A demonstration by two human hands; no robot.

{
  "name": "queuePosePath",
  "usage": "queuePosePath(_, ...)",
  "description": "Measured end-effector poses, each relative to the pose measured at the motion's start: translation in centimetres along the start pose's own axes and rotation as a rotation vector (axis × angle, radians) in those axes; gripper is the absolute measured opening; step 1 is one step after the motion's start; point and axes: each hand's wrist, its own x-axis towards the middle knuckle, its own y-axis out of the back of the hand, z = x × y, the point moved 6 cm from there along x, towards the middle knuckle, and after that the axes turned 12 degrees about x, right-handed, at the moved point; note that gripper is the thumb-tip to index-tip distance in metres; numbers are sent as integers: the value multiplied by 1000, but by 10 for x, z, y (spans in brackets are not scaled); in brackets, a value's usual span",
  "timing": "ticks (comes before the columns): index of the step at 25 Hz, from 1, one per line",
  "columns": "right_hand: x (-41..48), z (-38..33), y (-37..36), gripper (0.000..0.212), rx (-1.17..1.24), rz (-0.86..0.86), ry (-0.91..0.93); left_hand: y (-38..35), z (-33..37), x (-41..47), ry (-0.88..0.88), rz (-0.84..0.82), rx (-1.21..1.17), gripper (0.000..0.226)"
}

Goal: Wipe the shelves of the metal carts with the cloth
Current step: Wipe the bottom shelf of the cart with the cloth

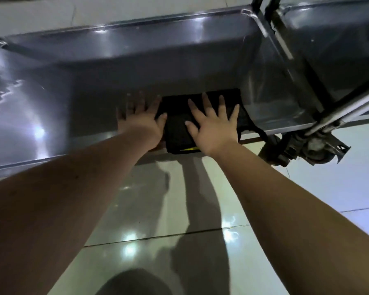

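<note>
Currently, item one: black cloth (pixel 177 133), folded to a flat pad, lying on the near right part of the metal cart's shelf (pixel 73 124), its near edge overhanging the shelf lip where a yellow tag (pixel 189 149) shows. Item two: right hand (pixel 213 124), fingers straight and spread, flat on top of the cloth, gripping nothing. Item three: left hand (pixel 141 120), likewise flat and spread, resting on bare metal just left of the cloth, thumb at the cloth's edge. Item four: second cart (pixel 339 50), touching or just beside the first at the far right; caster (pixel 307 150) below the near right corner; glossy tiled floor (pixel 158 209). Handling note, as judgement: the step is a flat-palm wipe. It likely goes best with even pressure through the whole right palm, long overlapping strokes leftward across the untouched metal, the pad kept folded, and the raised rim and corners taken last. Risk: the overhanging edge may drag off the lip.
</note>
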Motion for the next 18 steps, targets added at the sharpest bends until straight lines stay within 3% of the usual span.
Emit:
queuePosePath(6, 11, -2, -5, 55, -46, -103, -11, -12, -8, 1, -36, 123, 0, 52)
queuePosePath(14, 163, -11, 21, 58, 8, -21, -41, -15, -10, 7, -3, 147, -32, 57)
queuePosePath(18, 118, 0, 17, 65, 6, -20, -20, -15, -9, 5, 4, 140, -4, 57)
